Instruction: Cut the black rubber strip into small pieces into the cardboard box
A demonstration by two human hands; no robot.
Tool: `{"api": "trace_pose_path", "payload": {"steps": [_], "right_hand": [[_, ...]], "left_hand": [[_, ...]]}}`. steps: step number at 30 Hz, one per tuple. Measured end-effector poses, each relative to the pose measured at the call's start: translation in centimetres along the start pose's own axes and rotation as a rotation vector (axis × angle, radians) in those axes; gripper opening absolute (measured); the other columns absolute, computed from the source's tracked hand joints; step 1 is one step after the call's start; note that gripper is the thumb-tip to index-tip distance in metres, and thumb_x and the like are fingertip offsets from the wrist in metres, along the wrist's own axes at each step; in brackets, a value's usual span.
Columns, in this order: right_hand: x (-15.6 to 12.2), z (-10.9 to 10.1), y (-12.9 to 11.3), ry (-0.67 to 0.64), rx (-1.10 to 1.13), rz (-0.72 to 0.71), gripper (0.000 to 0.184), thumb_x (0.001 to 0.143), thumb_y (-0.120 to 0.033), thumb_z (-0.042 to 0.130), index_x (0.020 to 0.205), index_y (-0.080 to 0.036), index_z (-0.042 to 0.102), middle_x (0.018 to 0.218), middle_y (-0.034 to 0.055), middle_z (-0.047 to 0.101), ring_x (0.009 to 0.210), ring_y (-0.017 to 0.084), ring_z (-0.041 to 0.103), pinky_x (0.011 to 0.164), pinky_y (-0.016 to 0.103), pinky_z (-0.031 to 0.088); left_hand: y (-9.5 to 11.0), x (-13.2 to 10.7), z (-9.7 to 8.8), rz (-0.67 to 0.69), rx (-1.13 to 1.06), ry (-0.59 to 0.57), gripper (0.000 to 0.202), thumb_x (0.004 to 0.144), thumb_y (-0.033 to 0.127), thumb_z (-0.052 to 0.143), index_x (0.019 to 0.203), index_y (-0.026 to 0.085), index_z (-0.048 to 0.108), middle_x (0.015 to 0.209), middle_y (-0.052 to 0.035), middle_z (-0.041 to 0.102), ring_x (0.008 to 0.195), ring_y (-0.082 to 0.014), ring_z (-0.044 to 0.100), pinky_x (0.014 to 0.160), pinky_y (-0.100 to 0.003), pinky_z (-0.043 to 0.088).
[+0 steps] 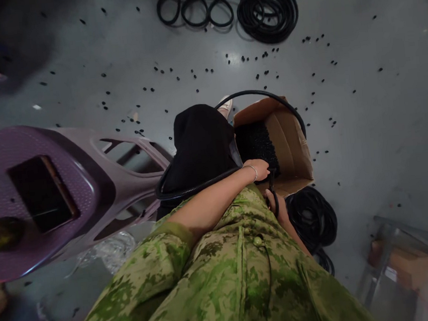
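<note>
I look straight down at my camouflage shirt and black trousers. My left hand [262,169], with a thin bracelet on the wrist, is closed on a black corrugated hose [197,186]. The hose runs along my forearm and arcs over an open cardboard box [292,148]. A heap of small black pieces [256,144] fills the box. My right hand [277,210] sits just below the left, mostly hidden by my shirt. Its fingers are curled round a black looped thing [274,197] that I cannot make out.
A purple plastic chair [99,186] stands at the left with a dark flat object [41,192] on its seat. Coils of black hose lie at the top [267,9] and by the box [312,216]. Small black bits are scattered over the grey floor. A metal frame [407,243] stands at the lower right.
</note>
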State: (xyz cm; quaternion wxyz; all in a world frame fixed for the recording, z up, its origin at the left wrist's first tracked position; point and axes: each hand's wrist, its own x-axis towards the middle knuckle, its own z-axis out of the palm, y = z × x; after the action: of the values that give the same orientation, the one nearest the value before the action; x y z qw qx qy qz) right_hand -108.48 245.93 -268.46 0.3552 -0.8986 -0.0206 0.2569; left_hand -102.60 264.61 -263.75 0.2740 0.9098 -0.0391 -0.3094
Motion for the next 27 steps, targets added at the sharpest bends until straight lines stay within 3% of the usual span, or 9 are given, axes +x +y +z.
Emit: {"api": "trace_pose_path", "payload": {"steps": [8, 27], "right_hand": [[-0.3, -0.1, -0.4, -0.016, -0.012, 0.006, 0.057, 0.079, -0.07, 0.037, 0.065, -0.018, 0.054, 0.065, 0.008, 0.061, 0.067, 0.02, 0.053, 0.067, 0.031, 0.039], [0.1, 0.0, 0.5, 0.008, 0.003, -0.023, 0.06, 0.078, -0.075, 0.038, 0.062, -0.02, 0.052, 0.06, 0.005, 0.057, 0.061, 0.019, 0.05, 0.061, 0.03, 0.037]], "left_hand": [[-0.2, 0.2, 0.2, -0.004, -0.015, 0.016, 0.036, 0.096, 0.037, 0.044, 0.118, 0.019, 0.066, 0.128, -0.0116, 0.065, 0.118, -0.0252, 0.06, 0.094, -0.033, 0.05], [0.0, -0.3, -0.2, -0.013, -0.01, 0.01, 0.036, 0.095, 0.036, 0.044, 0.118, 0.019, 0.066, 0.127, -0.0113, 0.066, 0.116, -0.0259, 0.062, 0.092, -0.034, 0.05]]}}
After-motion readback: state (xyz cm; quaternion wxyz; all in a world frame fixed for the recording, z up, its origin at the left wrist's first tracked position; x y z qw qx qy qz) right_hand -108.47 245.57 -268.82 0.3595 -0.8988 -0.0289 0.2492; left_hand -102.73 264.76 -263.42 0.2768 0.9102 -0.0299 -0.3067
